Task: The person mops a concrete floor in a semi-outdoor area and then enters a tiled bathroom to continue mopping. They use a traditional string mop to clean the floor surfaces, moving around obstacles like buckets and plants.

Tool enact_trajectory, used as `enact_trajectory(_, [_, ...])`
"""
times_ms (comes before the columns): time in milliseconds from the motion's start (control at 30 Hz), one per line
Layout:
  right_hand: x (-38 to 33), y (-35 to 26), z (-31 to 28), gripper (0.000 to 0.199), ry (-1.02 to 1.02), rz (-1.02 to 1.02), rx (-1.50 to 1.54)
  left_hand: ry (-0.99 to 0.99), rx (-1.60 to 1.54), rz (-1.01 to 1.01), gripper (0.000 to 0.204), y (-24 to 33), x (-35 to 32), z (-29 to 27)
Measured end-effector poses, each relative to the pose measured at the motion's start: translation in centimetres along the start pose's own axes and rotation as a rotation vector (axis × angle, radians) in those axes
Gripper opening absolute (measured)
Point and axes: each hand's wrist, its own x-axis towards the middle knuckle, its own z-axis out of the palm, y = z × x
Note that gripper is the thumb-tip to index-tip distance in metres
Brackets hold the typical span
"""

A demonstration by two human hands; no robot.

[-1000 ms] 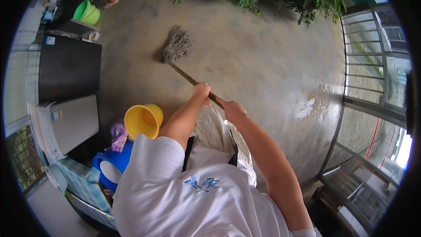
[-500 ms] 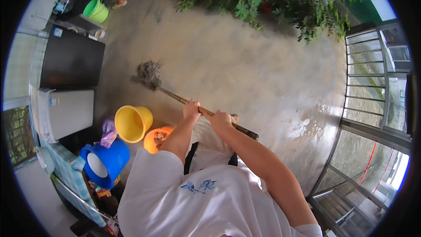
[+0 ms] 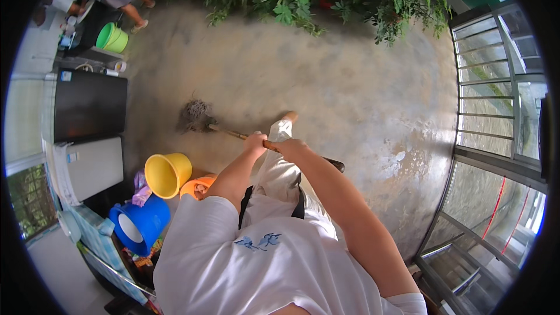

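With left hand (image 3: 255,142) and right hand (image 3: 293,150) both wrapped around the mop handle (image 3: 231,133) — left hand farther down — press the mop head (image 3: 196,115), resting on the floor (image 3: 350,96) ahead to the left, evenly down and draw overlapping strokes, clear of the yellow bucket (image 3: 183,165).

A yellow bucket (image 3: 168,175) is set near a blue bucket (image 3: 154,221). Leafy plants (image 3: 286,0) are massed at the far side.
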Motion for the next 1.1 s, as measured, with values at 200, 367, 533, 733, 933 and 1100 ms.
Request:
enact_trajectory(200, [-0.4, 6.5, -5.5, 0.033, -0.060, 0.161, 0.105, 0.054, 0.043, 0.101, 0.004, 5.6, 6.8, -1.3])
enact_trajectory(367, [-1.8, 12.7, -12.4, 0.067, 0.014, 0.234, -0.126, -0.036, 0.079, 0.182, 0.006, 13.5, 13.7, -4.8])
enact_trajectory(533, [-4.6, 19.1, -18.6, 0.068, 0.025, 0.397, -0.039, -0.102, 0.128, 0.381, 0.015, 21.9, 20.3, -7.2])
enact_trajectory(733, [-11.4, 26.1, -19.7, 0.052, 0.018, 0.582, 0.287, -0.270, 0.250, 0.751, 0.006, 31.9, 25.4, -5.4])
enact_trajectory(933, [-15.4, 30.0, -11.3, 0.066, 0.300, 0.736, 0.567, -0.431, 0.526, 0.994, 0.008, 40.8, 25.6, -1.4])
enact_trajectory(1100, [-16.9, 30.9, -5.8, 0.066, 0.397, 0.836, 0.801, -0.519, 0.781, 1.192, 0.014, 45.7, 24.5, 2.2])
